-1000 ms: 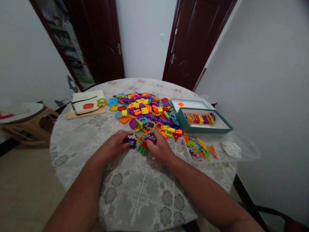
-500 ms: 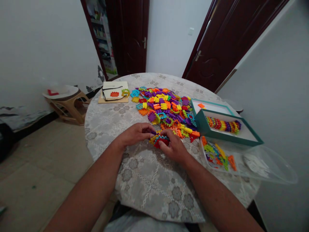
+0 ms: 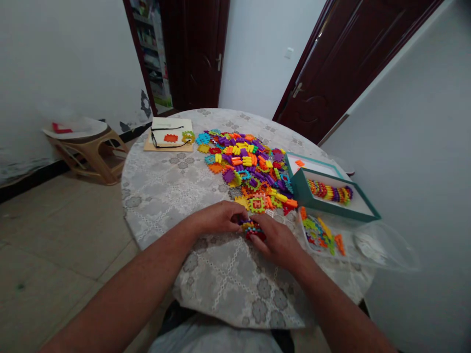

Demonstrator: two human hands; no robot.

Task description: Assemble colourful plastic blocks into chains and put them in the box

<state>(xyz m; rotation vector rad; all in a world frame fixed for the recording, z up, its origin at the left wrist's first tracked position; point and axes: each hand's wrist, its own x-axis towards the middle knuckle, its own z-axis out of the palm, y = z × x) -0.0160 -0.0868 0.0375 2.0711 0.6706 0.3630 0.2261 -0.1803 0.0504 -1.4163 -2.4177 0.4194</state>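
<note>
Both my hands hold a small stack of toothed plastic building pieces (image 3: 250,228) over the near part of the table, with purple, yellow, blue and red layers showing. My left hand (image 3: 224,217) pinches its left side, where a purple piece peeks out by the fingertips. From the right, my right hand (image 3: 274,238) wraps the stack, thumb along the red layer at the front. The fingers cover much of the stack. Just beyond lies a large heap of loose pieces (image 3: 246,164) in many colours, a yellow-green square frame piece (image 3: 256,204) at its near edge.
To the right, a teal box (image 3: 336,208) holds a long row of joined pieces. A clear plastic tub (image 3: 300,230) with more pieces stands in front of it. Glasses (image 3: 167,146) rest on a pale book (image 3: 172,122) at the far left. A plastic stool (image 3: 99,159) stands beside the table.
Both hands and the stack appear lower in the view, closer to me. More pieces at the heap's near edge now show. The camera view has shifted slightly.
</note>
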